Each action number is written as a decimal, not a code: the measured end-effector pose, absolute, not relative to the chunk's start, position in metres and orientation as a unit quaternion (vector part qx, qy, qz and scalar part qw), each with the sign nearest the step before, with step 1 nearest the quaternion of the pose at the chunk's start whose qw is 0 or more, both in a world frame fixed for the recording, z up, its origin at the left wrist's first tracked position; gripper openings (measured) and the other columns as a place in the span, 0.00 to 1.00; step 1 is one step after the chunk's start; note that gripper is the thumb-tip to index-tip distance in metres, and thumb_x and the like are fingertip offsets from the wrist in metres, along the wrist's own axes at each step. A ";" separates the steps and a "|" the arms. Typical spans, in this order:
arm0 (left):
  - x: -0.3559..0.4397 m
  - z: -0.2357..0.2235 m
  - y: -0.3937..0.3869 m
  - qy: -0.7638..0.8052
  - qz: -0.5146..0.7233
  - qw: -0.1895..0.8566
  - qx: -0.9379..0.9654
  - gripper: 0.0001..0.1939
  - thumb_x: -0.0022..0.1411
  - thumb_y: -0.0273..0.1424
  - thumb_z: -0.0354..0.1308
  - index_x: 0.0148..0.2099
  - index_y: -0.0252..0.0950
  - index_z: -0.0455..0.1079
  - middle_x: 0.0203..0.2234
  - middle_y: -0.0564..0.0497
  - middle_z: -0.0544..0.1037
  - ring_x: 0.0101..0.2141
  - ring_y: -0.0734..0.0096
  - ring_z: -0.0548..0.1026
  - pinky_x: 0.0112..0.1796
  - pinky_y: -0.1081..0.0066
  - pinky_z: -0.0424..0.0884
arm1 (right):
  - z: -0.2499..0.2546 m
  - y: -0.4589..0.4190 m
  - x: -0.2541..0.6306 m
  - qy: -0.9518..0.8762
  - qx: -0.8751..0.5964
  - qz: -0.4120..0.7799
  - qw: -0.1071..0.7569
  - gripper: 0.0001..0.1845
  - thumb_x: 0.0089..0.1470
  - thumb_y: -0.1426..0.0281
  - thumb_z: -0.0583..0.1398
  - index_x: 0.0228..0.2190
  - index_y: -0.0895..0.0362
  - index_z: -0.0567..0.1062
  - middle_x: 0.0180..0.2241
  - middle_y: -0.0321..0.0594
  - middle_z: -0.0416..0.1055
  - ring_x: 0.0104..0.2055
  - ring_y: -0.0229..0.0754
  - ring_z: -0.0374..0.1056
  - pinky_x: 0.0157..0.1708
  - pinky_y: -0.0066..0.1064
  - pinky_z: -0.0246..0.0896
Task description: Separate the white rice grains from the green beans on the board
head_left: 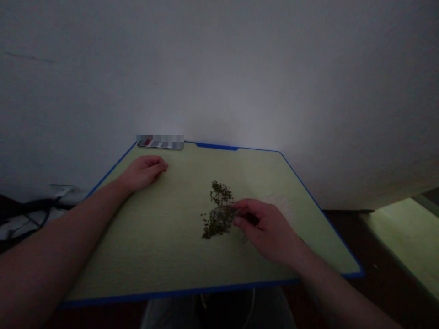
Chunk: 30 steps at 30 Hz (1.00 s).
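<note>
Resting at desk's [164, 256] 10 o'clock, L hand [140, 173] is half-curled; can't tell if holding. Dark bits [216, 225] lie approx. mid-desk: prob. v. light, hard, prone to roll; pinch few at pile's 3 o'clock edge. R hand [235, 214] is there, fingertips narrow; can't tell if any held.

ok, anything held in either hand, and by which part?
Left hand: nothing visible, loosely curled on the tabletop. Right hand: fingertips at the dark pile; whether they grip a piece, or where, can't be told.
</note>
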<state>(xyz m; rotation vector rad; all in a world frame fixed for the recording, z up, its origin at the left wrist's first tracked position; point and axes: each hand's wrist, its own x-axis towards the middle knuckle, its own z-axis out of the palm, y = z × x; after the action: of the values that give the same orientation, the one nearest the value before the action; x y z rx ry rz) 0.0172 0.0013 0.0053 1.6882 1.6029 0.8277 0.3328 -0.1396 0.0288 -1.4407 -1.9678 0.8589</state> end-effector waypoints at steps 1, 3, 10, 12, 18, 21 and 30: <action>0.017 0.006 0.001 0.613 0.315 0.328 0.646 0.11 0.51 0.38 0.56 0.23 0.38 0.66 0.12 0.56 0.64 0.16 0.75 0.61 0.20 0.73 0.57 | 0.033 -0.133 0.327 -0.745 -0.529 0.311 0.260 0.13 0.55 0.73 0.58 0.43 0.55 0.75 0.29 0.35 0.76 0.29 0.37 0.70 0.29 0.29 0.61; 0.018 0.006 0.001 0.614 0.316 0.328 0.644 0.10 0.51 0.37 0.56 0.23 0.38 0.66 0.12 0.56 0.64 0.16 0.75 0.61 0.20 0.73 0.57 | 0.040 -0.120 0.315 -0.777 -0.505 0.297 0.233 0.14 0.54 0.75 0.59 0.42 0.56 0.76 0.27 0.34 0.76 0.28 0.36 0.69 0.29 0.28 0.60; 0.019 0.009 -0.001 0.613 0.318 0.338 0.639 0.09 0.51 0.37 0.56 0.24 0.38 0.67 0.12 0.56 0.64 0.16 0.74 0.61 0.20 0.73 0.57 | 0.055 -0.062 0.278 -0.852 -0.440 0.259 0.119 0.18 0.53 0.80 0.57 0.45 0.59 0.76 0.32 0.38 0.78 0.32 0.35 0.70 0.33 0.27 0.59; 0.018 0.008 -0.001 0.611 0.317 0.339 0.641 0.09 0.51 0.37 0.55 0.24 0.38 0.67 0.12 0.56 0.64 0.16 0.74 0.61 0.20 0.73 0.57 | 0.054 -0.047 0.268 -0.865 -0.419 0.257 0.099 0.19 0.53 0.79 0.57 0.46 0.59 0.77 0.32 0.38 0.78 0.32 0.35 0.70 0.33 0.26 0.59; 0.016 0.005 0.000 0.607 0.313 0.334 0.649 0.11 0.51 0.39 0.55 0.23 0.38 0.65 0.12 0.56 0.63 0.16 0.75 0.60 0.19 0.73 0.56 | 0.047 -0.034 0.248 -0.905 -0.343 0.251 0.019 0.19 0.51 0.79 0.59 0.44 0.56 0.80 0.34 0.38 0.79 0.32 0.37 0.69 0.34 0.26 0.59; 0.016 0.006 0.000 0.606 0.315 0.342 0.645 0.11 0.51 0.39 0.55 0.23 0.38 0.65 0.13 0.56 0.63 0.16 0.74 0.60 0.20 0.72 0.56 | 0.046 -0.041 0.250 -0.915 -0.315 0.253 -0.003 0.20 0.51 0.78 0.59 0.44 0.54 0.80 0.35 0.37 0.79 0.33 0.38 0.70 0.34 0.26 0.60; 0.018 0.008 -0.002 0.615 0.317 0.340 0.637 0.10 0.51 0.38 0.55 0.24 0.38 0.65 0.13 0.56 0.63 0.17 0.74 0.60 0.21 0.72 0.57 | 0.049 -0.072 0.270 -0.923 -0.305 0.236 -0.020 0.19 0.54 0.78 0.58 0.45 0.55 0.80 0.39 0.40 0.80 0.39 0.42 0.74 0.40 0.29 0.63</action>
<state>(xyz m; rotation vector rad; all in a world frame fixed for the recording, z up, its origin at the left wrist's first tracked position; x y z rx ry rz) 0.0183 -0.0019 0.0079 1.6582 1.6013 0.8240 0.2703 -0.0723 0.0493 -0.9699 -2.9359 0.7499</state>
